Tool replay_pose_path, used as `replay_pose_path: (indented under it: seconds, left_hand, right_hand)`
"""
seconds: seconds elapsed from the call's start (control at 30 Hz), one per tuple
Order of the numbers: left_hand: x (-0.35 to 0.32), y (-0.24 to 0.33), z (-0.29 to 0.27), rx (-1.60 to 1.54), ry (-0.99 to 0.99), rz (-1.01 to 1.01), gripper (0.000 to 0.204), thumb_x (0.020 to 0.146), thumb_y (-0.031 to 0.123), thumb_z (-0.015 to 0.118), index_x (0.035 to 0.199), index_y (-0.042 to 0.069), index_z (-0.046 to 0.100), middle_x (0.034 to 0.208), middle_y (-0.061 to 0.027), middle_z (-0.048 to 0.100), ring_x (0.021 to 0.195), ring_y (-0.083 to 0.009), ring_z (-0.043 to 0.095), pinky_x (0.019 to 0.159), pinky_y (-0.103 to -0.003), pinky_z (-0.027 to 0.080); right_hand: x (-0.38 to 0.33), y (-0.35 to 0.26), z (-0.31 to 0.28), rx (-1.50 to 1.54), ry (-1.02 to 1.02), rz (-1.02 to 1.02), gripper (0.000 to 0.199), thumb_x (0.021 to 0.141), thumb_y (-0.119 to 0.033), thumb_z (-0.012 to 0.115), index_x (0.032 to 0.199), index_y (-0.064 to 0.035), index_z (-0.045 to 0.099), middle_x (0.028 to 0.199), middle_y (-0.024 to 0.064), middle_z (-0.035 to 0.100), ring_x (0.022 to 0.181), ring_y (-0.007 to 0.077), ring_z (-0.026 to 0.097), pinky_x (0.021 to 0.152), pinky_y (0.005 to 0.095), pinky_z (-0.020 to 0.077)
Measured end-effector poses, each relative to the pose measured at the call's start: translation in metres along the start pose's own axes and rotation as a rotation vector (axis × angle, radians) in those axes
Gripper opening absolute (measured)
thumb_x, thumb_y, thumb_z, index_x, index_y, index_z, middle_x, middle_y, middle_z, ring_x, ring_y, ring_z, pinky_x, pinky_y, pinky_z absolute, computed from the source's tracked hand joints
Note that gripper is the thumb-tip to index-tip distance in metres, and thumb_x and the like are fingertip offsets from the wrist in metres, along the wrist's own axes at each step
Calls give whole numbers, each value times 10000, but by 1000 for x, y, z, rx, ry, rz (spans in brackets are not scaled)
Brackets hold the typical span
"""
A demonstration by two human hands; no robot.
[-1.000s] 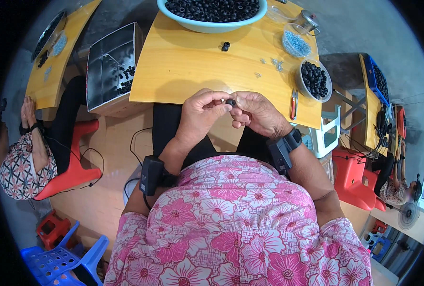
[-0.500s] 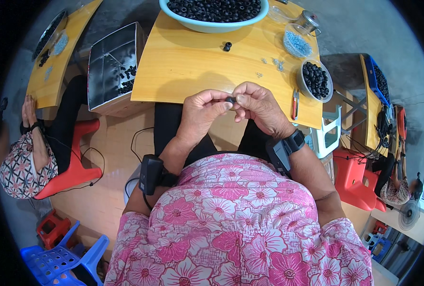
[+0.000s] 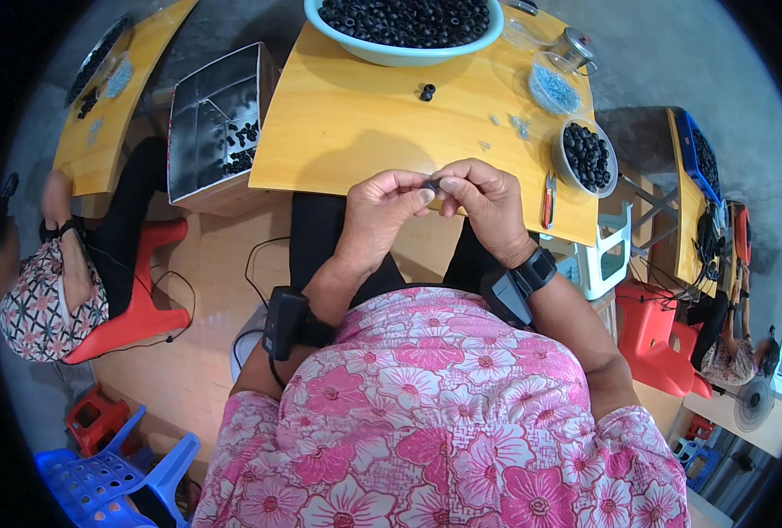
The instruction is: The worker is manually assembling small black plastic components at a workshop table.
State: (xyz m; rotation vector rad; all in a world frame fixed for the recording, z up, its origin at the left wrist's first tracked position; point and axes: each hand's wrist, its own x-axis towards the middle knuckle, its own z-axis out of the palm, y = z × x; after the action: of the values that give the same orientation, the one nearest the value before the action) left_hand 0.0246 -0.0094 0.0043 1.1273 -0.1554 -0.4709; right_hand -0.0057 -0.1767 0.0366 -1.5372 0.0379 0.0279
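A cardboard box (image 3: pixel 219 192) holding scattered black pieces stands just beyond the left edge of a yellow table (image 3: pixel 347 97), where a person in a pink floral top works with bare hands. The left hand (image 3: pixel 375 216) is clamped by thumb and forefinger on a small black piece (image 3: pixel 431 186), held in front of the person by the table's near edge. A pale-blue basin (image 3: pixel 404 58) heaped with black pieces sits at the far edge; between it and the hands lies a loose black pair (image 3: pixel 427 91). The right hand (image 3: pixel 486 204) pinches the piece from its other side, fingertips together. Further right rest clear bits (image 3: pixel 520 128), red-handled snips (image 3: pixel 548 204) near the near right corner, and, along the right edge, a tub of blue beads (image 3: pixel 532 84) and a tub of black pieces (image 3: pixel 560 157).

The likely hazard is a slip: fingertips alone grip a tiny, rounded part, and uneven pressure from either side could squeeze it out, past the near edge toward lap or floor. Fingers cover most of the piece, so which way it points cannot be told; the little that shows is stubby and reveals no clear long axis.
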Motion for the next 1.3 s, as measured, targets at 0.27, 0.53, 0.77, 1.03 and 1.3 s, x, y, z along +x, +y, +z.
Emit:
replay_pose_path:
  seconds: [0.27,0.53,0.77,1.03,1.3]
  left_hand:
    - [-2,1,0,10,11,-5,189,869,66,665,1038,-14,642,937,-51,660,805,-96,593,743,-231,493]
    - [-4,2,3,-8,9,-16,195,867,72,672,1042,-9,639,923,-47,651,777,-98,591,735,-237,503]
    - [-4,-1,2,-35,29,-30,188,871,61,662,1039,-21,637,875,-44,640,752,-95,587,708,-227,501]
    - [-5,4,6,-75,41,-32,181,864,61,671,1019,-29,646,865,-50,653,744,-92,593,687,-218,500]
    - [-5,-1,3,1,38,15,197,855,54,678,1031,-23,637,894,-57,652,761,-105,587,719,-237,505]
  right_hand:
    - [-5,7,8,-60,62,-110,95,922,-59,586,911,26,626,735,29,625,608,70,566,556,207,471]
    - [-7,3,12,-125,101,-162,76,914,-52,599,905,16,631,740,33,621,603,70,564,553,209,474]
    - [-8,0,10,-337,101,-268,67,885,-48,628,914,7,654,763,57,630,616,91,600,549,223,488]
    - [-9,-1,9,-433,95,-296,96,882,-65,637,940,9,654,788,60,642,646,99,611,575,227,500]
    - [-10,6,10,-23,118,-49,102,886,-36,626,951,35,660,823,42,660,662,84,587,611,215,492]
